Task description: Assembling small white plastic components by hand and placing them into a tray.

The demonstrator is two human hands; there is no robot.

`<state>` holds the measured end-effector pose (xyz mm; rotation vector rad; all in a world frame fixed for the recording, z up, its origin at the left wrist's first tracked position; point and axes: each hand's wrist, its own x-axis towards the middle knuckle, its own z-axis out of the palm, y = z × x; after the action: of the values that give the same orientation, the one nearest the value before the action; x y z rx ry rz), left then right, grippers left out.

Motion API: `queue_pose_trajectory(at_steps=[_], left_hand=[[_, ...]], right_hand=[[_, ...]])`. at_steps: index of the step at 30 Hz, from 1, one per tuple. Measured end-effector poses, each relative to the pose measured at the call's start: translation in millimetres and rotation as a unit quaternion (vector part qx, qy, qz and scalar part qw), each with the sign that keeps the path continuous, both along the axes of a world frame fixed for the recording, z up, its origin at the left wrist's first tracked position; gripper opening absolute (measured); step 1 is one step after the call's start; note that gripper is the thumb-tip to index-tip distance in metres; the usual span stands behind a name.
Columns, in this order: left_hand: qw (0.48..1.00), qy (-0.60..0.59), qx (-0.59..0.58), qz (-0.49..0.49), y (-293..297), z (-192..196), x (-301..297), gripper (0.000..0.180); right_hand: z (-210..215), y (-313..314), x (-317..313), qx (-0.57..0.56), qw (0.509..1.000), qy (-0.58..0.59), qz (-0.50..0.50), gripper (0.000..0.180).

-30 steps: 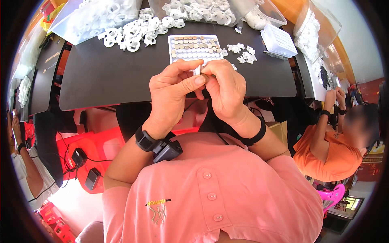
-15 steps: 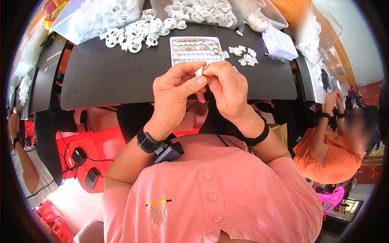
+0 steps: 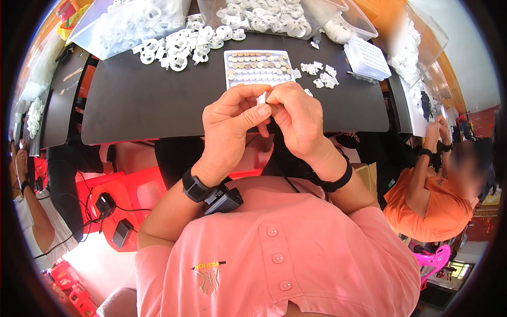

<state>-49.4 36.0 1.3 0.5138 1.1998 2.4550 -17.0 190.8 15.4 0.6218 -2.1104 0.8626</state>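
Between my two hands, over the near part of the dark table, is a small white plastic part (image 3: 262, 99). My left hand (image 3: 232, 117) is closed, pinching it between thumb and fingers. The fingers of my right hand (image 3: 298, 113) are closed on the part's right side and cover some of it. Just beyond my fingertips lies a white tray (image 3: 227, 68) with rows of small round metal discs (image 3: 259, 59) in its pockets. Several small white plastic parts (image 3: 326, 79) lie loose to the right of the tray.
White ring-shaped parts (image 3: 179, 48) are heaped at the back left, before a clear bin (image 3: 95, 33). Another bin of white parts (image 3: 264, 18) stands behind the tray. Stacked white trays (image 3: 366, 59) sit at the back right. A person in orange (image 3: 422, 203) works at the right.
The view has shifted slightly, so the whole scene sits a little lower and to the right. Both hands keep their pinch on the white part, almost unmoved.
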Motion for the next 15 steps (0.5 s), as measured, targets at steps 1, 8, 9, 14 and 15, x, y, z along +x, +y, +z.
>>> queue_pose_trajectory(at_steps=[1,8,9,14,15], left_hand=[[1.000,0.000,-0.001,0.000,-0.3,0.4,0.1,0.027],[0.999,0.023,-0.038,0.023,2.2,-0.5,0.3,0.029],[0.998,0.029,-0.037,0.028,2.1,-1.3,0.5,0.029],[0.998,0.021,-0.044,0.028,0.7,0.2,2.5,0.030],[0.998,0.022,-0.055,0.029,0.4,0.3,2.9,0.030]], right_hand=[[0.9,1.2,-0.1,-0.001,1.000,0.000,0.000,0.022],[-3.6,-4.1,2.0,-0.008,0.999,0.004,-0.038,0.020],[-3.8,-5.1,2.5,-0.003,0.998,0.008,-0.055,0.020],[-7.5,-4.4,1.7,-0.003,0.998,0.018,-0.057,0.020],[-7.7,-4.3,2.2,-0.010,0.998,0.012,-0.054,0.020]])
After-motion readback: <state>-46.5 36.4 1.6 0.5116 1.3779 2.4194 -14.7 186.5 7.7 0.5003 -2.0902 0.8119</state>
